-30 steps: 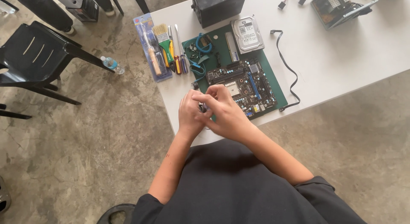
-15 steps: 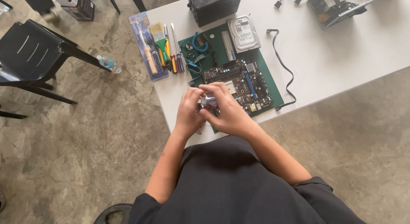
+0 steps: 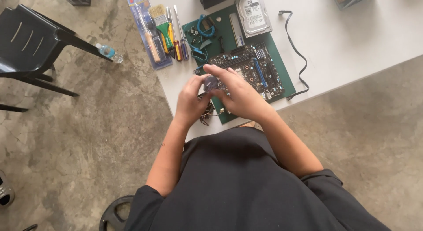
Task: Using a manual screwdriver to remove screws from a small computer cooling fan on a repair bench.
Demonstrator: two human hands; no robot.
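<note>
My left hand [image 3: 190, 102] and my right hand [image 3: 233, 91] meet over the near edge of a white table [image 3: 352, 41]. Between their fingers they hold a small bluish-grey round part [image 3: 210, 83]; thin dark wires [image 3: 206, 115] hang below it. Just beyond the hands lies a black motherboard [image 3: 251, 68] on a green mat [image 3: 282, 74]. A silver hard drive [image 3: 253, 14] rests at the mat's far edge.
Left of the mat lie a blue blister pack of tools [image 3: 149, 31], a green-handled brush [image 3: 162, 24] and screwdrivers [image 3: 179, 37]. A black cable [image 3: 299, 59] curves right of the mat. A black chair [image 3: 35, 41] and a water bottle [image 3: 109, 52] stand on the concrete floor.
The view has shifted so the table sits higher in frame. My hands have lifted slightly toward the motherboard, still closed together around the small part.
</note>
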